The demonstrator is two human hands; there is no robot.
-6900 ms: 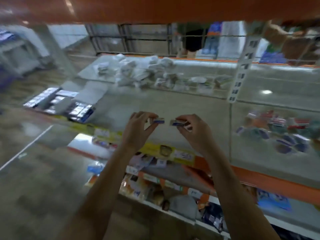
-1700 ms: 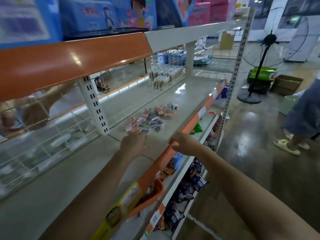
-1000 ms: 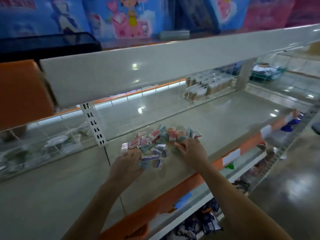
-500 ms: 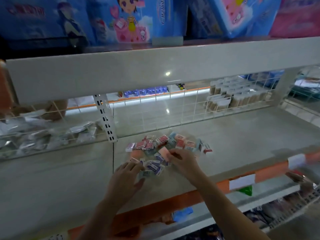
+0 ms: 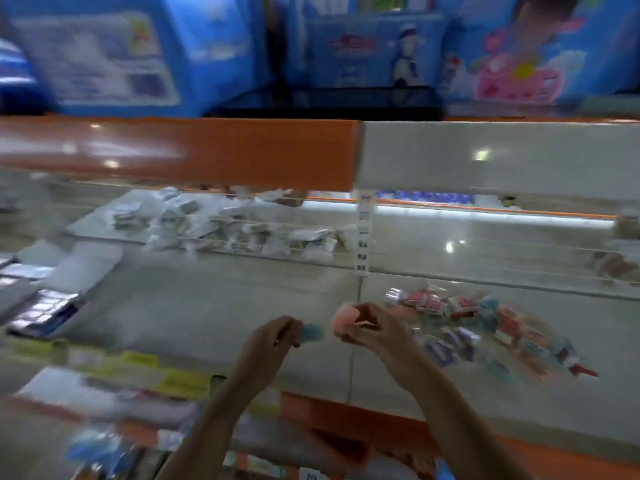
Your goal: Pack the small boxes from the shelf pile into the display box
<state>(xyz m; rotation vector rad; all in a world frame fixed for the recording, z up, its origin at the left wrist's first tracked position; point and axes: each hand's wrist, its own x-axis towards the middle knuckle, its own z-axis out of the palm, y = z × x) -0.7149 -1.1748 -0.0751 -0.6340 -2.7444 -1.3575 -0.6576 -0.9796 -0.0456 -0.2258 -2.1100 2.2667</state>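
The frame is blurred by motion. A pile of small boxes (image 5: 485,323), red, pink and blue, lies on the grey shelf (image 5: 225,306) to the right of my hands. My left hand (image 5: 270,344) pinches a small light-blue box (image 5: 313,332) above the shelf. My right hand (image 5: 372,329) pinches a small pink box (image 5: 344,318) close beside it. The display box (image 5: 41,310), partly filled with dark blue and silver packs, sits at the far left of the same shelf.
White plastic packets (image 5: 225,230) lie heaped behind a wire divider at the back. A perforated upright post (image 5: 362,237) stands behind the pile. An orange and white shelf edge (image 5: 242,150) hangs overhead, with blue cartons above it. Lower shelves hold more goods.
Both hands have lifted off the pile, each with a small box, and moved left along the shelf. The view has swung left, so the display box is back in sight.
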